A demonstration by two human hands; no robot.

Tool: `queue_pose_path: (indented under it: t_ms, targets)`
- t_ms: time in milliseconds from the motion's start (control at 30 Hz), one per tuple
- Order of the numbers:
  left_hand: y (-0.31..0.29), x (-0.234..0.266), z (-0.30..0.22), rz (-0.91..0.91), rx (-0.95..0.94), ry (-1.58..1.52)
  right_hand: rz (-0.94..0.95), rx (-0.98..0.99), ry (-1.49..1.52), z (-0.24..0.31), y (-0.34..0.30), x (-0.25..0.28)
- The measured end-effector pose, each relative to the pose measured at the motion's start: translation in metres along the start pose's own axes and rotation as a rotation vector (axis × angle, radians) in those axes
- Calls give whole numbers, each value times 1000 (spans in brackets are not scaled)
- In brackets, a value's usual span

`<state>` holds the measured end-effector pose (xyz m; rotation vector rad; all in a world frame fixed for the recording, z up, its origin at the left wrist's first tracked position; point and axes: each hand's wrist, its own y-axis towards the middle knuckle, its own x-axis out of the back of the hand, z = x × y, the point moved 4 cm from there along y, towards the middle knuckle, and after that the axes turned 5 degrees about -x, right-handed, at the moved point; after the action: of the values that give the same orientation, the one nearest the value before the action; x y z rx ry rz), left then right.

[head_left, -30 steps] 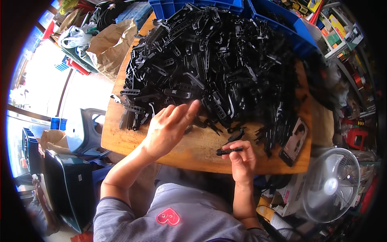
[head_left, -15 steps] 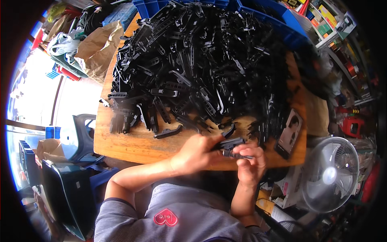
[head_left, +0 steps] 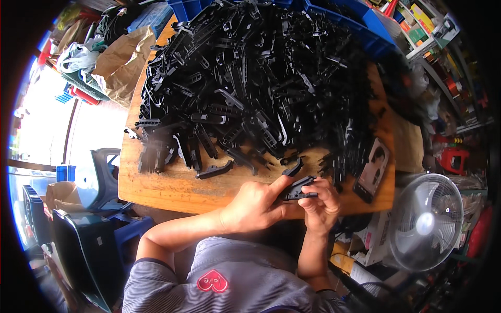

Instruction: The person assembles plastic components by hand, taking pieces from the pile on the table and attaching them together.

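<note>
Black part, between left grip and right grip, touching both

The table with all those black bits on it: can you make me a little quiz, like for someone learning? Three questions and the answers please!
1. True or false: the left hand and the right hand meet at a black piece.

2. What is near the right edge of the table?
A) a teacup
B) a phone
C) a hammer

3. Fill in the gap: the red patch on the striped shirt has the shape of a ____.

Key: 1 true; 2 B; 3 heart.
</note>
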<state>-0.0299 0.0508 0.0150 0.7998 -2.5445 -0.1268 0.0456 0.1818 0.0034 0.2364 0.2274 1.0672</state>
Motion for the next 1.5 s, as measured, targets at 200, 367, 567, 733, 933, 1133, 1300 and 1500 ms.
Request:
queue_pose_path:
  t_ms: [200,367,567,733,933,1133,1300,1500]
  targets:
    - [-4,0,1,-20,-5,220,22,7,29,-1,-3,-7]
    - [-14,-7,9,-17,-34,63,238,-265,156,-3,-6,-7]
    - [-11,-1,6,-3,-54,-28,309,-97,164,-5,3,-5]
    - [-8,9,7,41,21,72,256,-126,82,-3,6,-6]
    - [-35,8,13,133,-70,166,512,269,-382,18,-19,-43]
    - [-57,81,-12,-235,-23,811,456,401,-1048,13,31,-11]
    - [-74,74,2,-193,-116,823,524,418,-970,16,29,-28]
    - [-72,72,19,-142,176,949,483,458,-1174,11,24,-26]
